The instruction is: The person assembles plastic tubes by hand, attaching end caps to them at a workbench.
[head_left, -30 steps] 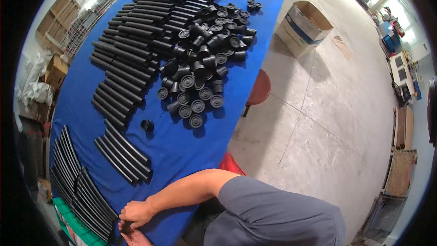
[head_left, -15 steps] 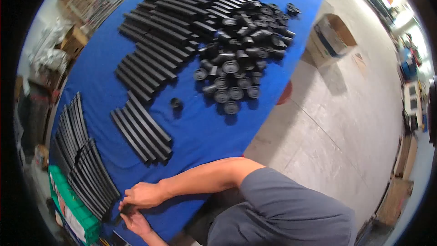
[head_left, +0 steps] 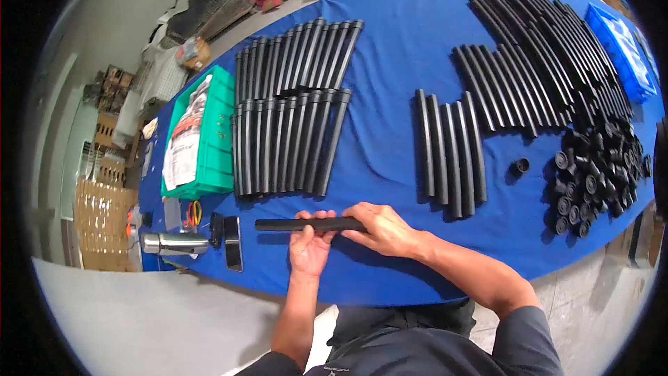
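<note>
A black tube [head_left: 278, 224] lies crosswise just above the blue table's near edge, held by both hands. My left hand [head_left: 309, 245] grips it from below near its middle. My right hand [head_left: 381, 228] closes over its right end. Beyond the hands lie two rows of finished black tubes [head_left: 289, 143] side by side. A short row of bare black tubes [head_left: 449, 153] lies to the right.
A green crate [head_left: 217, 141] with a printed bag stands at the left. A metal flask [head_left: 170, 242] and a phone [head_left: 233, 242] lie near the table's [head_left: 390, 56] left corner. A heap of black caps [head_left: 598, 174] and one loose cap [head_left: 520, 165] sit at the right, a blue bin [head_left: 626, 49] beyond.
The view has swung left, toward the table's left end. The hands now hold a long black tube level over the near edge, in place of working low at the corner.
</note>
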Demonstrator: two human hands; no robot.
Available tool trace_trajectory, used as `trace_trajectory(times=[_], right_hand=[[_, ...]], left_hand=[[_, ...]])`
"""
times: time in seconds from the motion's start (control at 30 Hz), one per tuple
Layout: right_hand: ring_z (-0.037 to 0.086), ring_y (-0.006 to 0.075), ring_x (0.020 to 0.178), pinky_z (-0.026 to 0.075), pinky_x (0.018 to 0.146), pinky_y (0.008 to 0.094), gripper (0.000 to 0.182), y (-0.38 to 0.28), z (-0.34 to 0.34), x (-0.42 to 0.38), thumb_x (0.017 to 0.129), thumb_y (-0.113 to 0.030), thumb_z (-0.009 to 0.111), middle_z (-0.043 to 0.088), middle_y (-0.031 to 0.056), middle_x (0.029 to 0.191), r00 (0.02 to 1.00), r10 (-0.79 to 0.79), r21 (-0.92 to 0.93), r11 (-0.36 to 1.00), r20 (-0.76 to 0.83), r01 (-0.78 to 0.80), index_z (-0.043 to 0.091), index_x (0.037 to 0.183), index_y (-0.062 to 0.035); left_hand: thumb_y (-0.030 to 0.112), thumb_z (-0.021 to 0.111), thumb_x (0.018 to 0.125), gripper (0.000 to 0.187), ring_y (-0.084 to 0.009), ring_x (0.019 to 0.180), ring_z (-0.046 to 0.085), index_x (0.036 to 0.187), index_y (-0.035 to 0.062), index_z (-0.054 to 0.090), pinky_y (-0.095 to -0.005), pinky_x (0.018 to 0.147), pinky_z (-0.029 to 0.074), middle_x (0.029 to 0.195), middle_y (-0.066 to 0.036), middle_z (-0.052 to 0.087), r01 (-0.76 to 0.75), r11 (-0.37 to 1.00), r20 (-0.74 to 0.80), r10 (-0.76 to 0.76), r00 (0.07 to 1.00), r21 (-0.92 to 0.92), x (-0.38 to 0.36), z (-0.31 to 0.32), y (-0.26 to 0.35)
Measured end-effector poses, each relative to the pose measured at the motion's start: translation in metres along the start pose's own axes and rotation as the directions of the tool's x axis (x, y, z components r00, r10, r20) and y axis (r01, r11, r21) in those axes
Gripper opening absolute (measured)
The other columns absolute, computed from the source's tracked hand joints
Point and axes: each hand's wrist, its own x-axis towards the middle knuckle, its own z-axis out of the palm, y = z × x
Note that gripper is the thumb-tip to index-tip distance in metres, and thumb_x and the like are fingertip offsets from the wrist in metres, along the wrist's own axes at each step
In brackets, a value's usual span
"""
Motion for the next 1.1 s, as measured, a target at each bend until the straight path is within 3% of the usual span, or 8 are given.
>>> trace_trajectory(times=[0.23,0.4,0.53,0.67,0.77,0.8,0.9,1.1], right_hand=[[0.066,0.0376,0.075,0.057,0.065,0.0479,0.034,-0.008,0.002,-0.002,0.087,-0.019,0.076,0.059,0.0148,0.084,0.993,-0.121,-0.254,0.960,-0.010,0.114,0.058,0.111,-0.0019],[0.065,0.0361,0.069,0.056,0.066,0.0453,0.037,-0.015,-0.016,0.011,0.088,-0.021,0.077,0.061,0.0140,0.085,0.915,0.341,0.163,0.911,0.215,-0.378,0.061,0.116,-0.0037],[0.067,0.0318,0.075,0.055,0.066,0.0398,0.036,-0.008,0.003,0.000,0.087,-0.021,0.080,0.063,0.0130,0.084,0.996,-0.092,-0.276,0.958,-0.017,0.084,0.065,0.114,-0.0034],[0.069,0.0373,0.079,0.055,0.071,0.0445,0.036,-0.016,-0.004,0.004,0.089,-0.022,0.077,0.067,0.0186,0.092,0.968,0.221,0.135,0.962,0.119,-0.236,0.065,0.115,0.0002],[0.069,0.0371,0.081,0.055,0.073,0.0438,0.035,-0.026,-0.015,0.013,0.090,-0.022,0.076,0.069,0.0205,0.094,0.912,0.361,0.133,0.912,0.195,-0.389,0.067,0.114,0.0016],[0.068,0.0375,0.079,0.055,0.071,0.0447,0.035,-0.018,-0.007,0.011,0.089,-0.020,0.076,0.067,0.0197,0.093,0.985,0.152,0.093,0.983,0.079,-0.159,0.065,0.116,0.0002],[0.066,0.0324,0.074,0.053,0.066,0.0418,0.037,-0.009,-0.003,0.005,0.088,-0.019,0.078,0.063,0.0159,0.087,0.996,0.059,-0.103,0.993,0.072,-0.052,0.064,0.118,-0.0024],[0.064,0.0346,0.072,0.052,0.064,0.0435,0.038,-0.009,-0.002,0.007,0.087,-0.017,0.079,0.061,0.0153,0.086,0.992,0.061,-0.148,0.988,0.111,-0.044,0.062,0.118,-0.0024]], left_hand=[[0.005,0.068,0.095,0.029,-0.0377,0.128,0.059,0.121,0.0093,0.057,-0.0510,0.107,0.053,0.127,-0.022,0.065,0.035,0.999,0.006,-0.035,0.999,0.016,0.004,0.005,0.000],[0.006,0.068,0.095,0.028,-0.0385,0.128,0.058,0.120,0.0090,0.057,-0.0510,0.108,0.052,0.127,-0.022,0.065,0.040,0.999,-0.022,-0.039,0.999,0.033,0.003,0.007,0.002],[0.008,0.066,0.097,0.026,-0.0388,0.129,0.058,0.121,0.0083,0.056,-0.0517,0.108,0.052,0.127,-0.022,0.065,0.063,0.998,-0.026,-0.063,0.998,-0.025,0.004,0.007,0.003],[0.008,0.065,0.098,0.026,-0.0391,0.129,0.058,0.122,0.0081,0.055,-0.0523,0.107,0.051,0.127,-0.021,0.065,0.051,0.997,0.010,-0.051,0.999,-0.051,0.000,0.001,0.004],[0.008,0.064,0.098,0.025,-0.0393,0.130,0.057,0.121,0.0082,0.055,-0.0525,0.108,0.051,0.128,-0.022,0.065,0.056,0.997,-0.016,-0.057,0.998,-0.044,0.003,0.005,0.003],[0.007,0.063,0.099,0.023,-0.0395,0.130,0.057,0.121,0.0082,0.056,-0.0521,0.108,0.051,0.128,-0.022,0.065,0.067,0.996,-0.033,-0.069,0.997,-0.058,0.004,0.009,0.004],[0.007,0.064,0.098,0.023,-0.0396,0.131,0.056,0.120,0.0085,0.057,-0.0520,0.108,0.051,0.128,-0.022,0.064,0.073,0.996,-0.035,-0.074,0.997,-0.042,0.004,0.009,0.004],[0.004,0.065,0.096,0.025,-0.0400,0.128,0.058,0.118,0.0077,0.056,-0.0537,0.107,0.052,0.125,-0.022,0.066,0.022,0.998,0.011,-0.022,1.000,-0.054,0.003,0.003,0.001]])
